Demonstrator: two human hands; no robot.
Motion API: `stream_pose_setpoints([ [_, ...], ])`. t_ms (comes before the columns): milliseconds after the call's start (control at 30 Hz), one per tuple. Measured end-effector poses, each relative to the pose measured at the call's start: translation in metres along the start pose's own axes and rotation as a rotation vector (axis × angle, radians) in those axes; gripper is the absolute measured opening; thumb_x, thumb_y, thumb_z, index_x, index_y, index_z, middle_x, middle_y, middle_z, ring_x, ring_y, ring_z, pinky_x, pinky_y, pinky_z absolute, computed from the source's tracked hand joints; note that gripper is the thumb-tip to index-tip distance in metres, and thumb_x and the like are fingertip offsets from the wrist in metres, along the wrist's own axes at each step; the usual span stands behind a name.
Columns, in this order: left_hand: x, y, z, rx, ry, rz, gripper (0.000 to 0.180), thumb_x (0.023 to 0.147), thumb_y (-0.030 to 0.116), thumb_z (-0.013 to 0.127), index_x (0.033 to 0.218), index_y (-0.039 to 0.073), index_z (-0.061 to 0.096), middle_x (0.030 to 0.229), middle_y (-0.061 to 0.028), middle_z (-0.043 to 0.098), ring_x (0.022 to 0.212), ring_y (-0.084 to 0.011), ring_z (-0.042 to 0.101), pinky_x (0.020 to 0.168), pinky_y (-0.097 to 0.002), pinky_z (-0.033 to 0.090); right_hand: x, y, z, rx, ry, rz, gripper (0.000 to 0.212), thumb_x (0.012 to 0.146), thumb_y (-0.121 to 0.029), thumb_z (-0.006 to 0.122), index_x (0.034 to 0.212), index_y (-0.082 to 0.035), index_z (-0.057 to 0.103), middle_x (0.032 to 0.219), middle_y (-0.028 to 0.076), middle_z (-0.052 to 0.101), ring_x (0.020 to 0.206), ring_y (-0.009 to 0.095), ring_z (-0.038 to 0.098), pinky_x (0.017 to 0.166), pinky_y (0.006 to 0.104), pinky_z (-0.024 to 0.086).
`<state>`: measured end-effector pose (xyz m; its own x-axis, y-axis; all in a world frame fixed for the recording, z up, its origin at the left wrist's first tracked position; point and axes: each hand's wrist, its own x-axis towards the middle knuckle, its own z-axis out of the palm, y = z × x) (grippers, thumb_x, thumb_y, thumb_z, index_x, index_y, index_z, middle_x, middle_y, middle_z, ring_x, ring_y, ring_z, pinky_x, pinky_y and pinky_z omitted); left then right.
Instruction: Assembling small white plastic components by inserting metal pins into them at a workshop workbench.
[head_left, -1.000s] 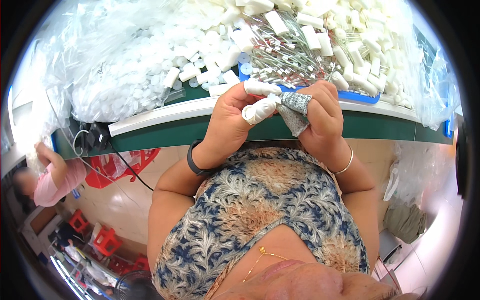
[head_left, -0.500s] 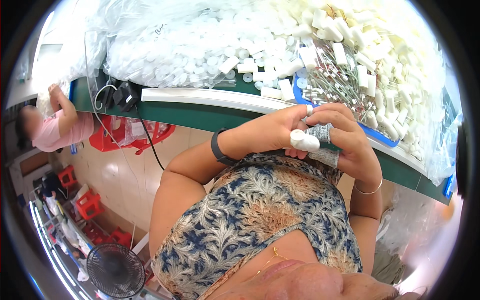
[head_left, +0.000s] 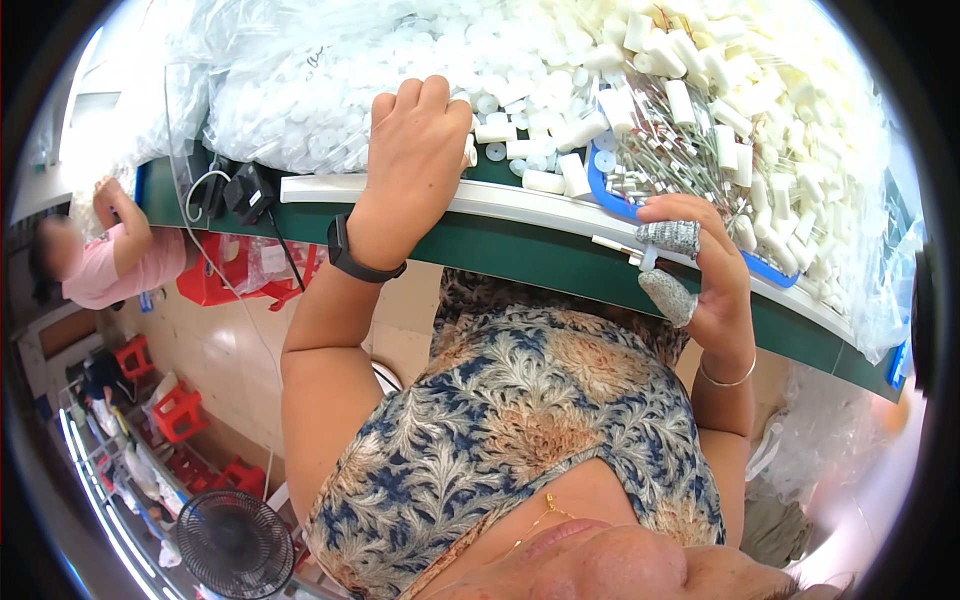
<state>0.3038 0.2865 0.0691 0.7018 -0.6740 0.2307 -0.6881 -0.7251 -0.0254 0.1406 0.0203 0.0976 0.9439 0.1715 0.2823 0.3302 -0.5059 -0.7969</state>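
My left hand is over the near edge of the translucent discs, back of the hand up and fingers curled under. A cream-white bit shows beside its fingers; what the hidden fingertips hold, I cannot tell. Nearer the table's front edge, my right hand pinches a thin rod-like part with a white tip between thumb and finger, both in grey knitted finger covers. A small translucent disc sits at the pinch. Many similar thin wired parts lie in a blue tray beyond.
Heaped translucent discs and white cylinders cover the tabletop. A white rail runs along the green front edge. A black adapter with cables is at left. Another person works farther left. A fan stands lower left.
My hands have come apart. The left moved left and away from me to the discs; the right stayed near the tray, its thin part now visible. A white cylinder-like piece between them no longer shows.
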Motion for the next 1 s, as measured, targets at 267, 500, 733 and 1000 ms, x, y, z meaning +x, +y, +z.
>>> stream_pose_setpoints([
  [267, -0.011, 0.013, 0.003, -0.594, 0.339, 0.0, 0.018, 0.088, 0.01, 0.065, 0.103, 0.002, 0.063, 0.112, -0.0131, 0.067, 0.107, -0.0277, 0.064, 0.093, -0.0384, 0.047, -0.009, 0.004, 0.004, 0.199, 0.173, 0.141, 0.031, 0.082, -0.014, 0.077, 0.108, -0.001, 0.068, 0.116, 0.012, 0.067, 0.112, 0.029, 0.061, 0.098, 0.0374, 0.047],
  [500, -0.011, 0.076, 0.008, -1.535, -0.014, -0.008, 0.025, 0.104, 0.016, 0.052, 0.121, 0.0, 0.061, 0.098, -0.0046, 0.063, 0.085, -0.0081, 0.056, 0.079, -0.0235, 0.046, -0.014, 0.018, 0.023, 0.42, 0.402, 0.126, 0.039, 0.086, -0.012, 0.076, 0.119, 0.005, 0.062, 0.116, 0.013, 0.068, 0.107, 0.019, 0.063, 0.096, 0.035, 0.049],
  [733, -0.011, 0.092, 0.007, -1.514, -0.256, 0.042, 0.029, 0.103, 0.014, 0.054, 0.129, 0.002, 0.053, 0.103, -0.0057, 0.064, 0.085, -0.0082, 0.058, 0.077, -0.0225, 0.048, -0.006, 0.021, 0.025, -0.117, 0.445, 0.032, 0.036, 0.078, -0.011, 0.081, 0.11, -0.001, 0.067, 0.1, 0.015, 0.069, 0.091, 0.033, 0.065, 0.082, 0.039, 0.051],
  [1000, -0.012, 0.112, 0.023, -2.093, 0.016, -0.277, 0.017, 0.1, 0.017, 0.062, 0.11, 0.006, 0.056, 0.091, -0.0066, 0.068, 0.07, -0.0072, 0.06, 0.055, -0.0206, 0.046, -0.003, 0.022, 0.029, -0.323, 0.351, -0.18, 0.041, 0.087, -0.008, 0.076, 0.121, 0.006, 0.058, 0.112, 0.015, 0.066, 0.098, 0.022, 0.068, 0.089, 0.0338, 0.055],
])
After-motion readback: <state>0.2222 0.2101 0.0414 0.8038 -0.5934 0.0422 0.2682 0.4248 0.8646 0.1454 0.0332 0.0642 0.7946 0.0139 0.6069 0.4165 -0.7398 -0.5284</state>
